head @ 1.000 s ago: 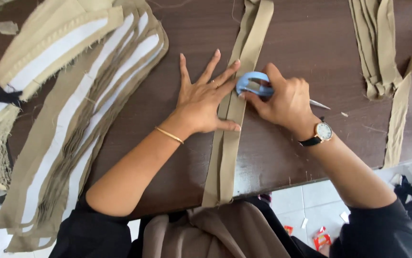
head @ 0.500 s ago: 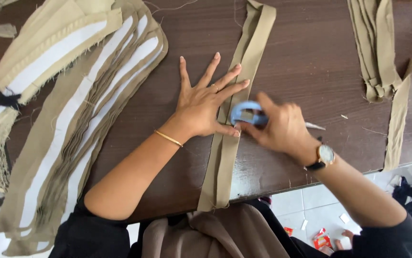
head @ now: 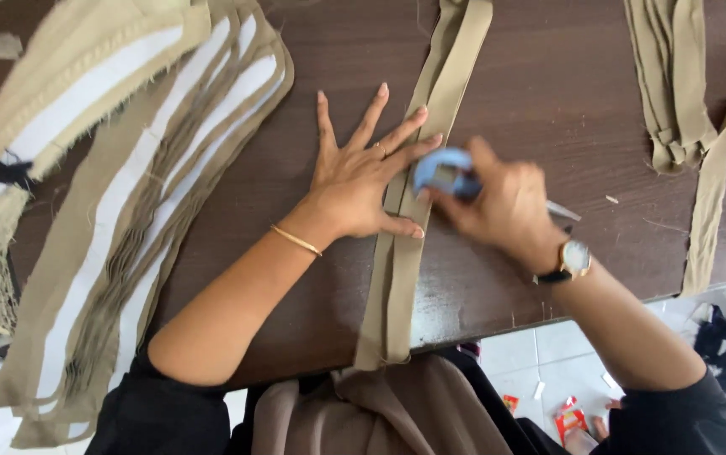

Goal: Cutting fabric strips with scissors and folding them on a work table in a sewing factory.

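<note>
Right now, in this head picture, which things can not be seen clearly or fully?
- Blue tool: head view, mostly covered by the right hand and blurred; its kind is unclear.
- Khaki strip: top cut by the frame edge, lower end hangs past the table edge.
- Stack of fabric pieces: cut by the left edge.
- Left hand: covers part of the strip.

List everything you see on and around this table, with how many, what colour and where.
khaki strip: one, folded, centre, hanging over near edge
blue round tool: one, on the strip
stacked curved pieces: many, khaki and white, left
loose khaki strips: several, right
table: one, dark brown wood
tiled floor: white, below near edge
bracelet: one, gold, left wrist
watch: one, black strap, right wrist
left hand: flat, fingers spread, pressing the strip
right hand: gripping the blue tool
</note>
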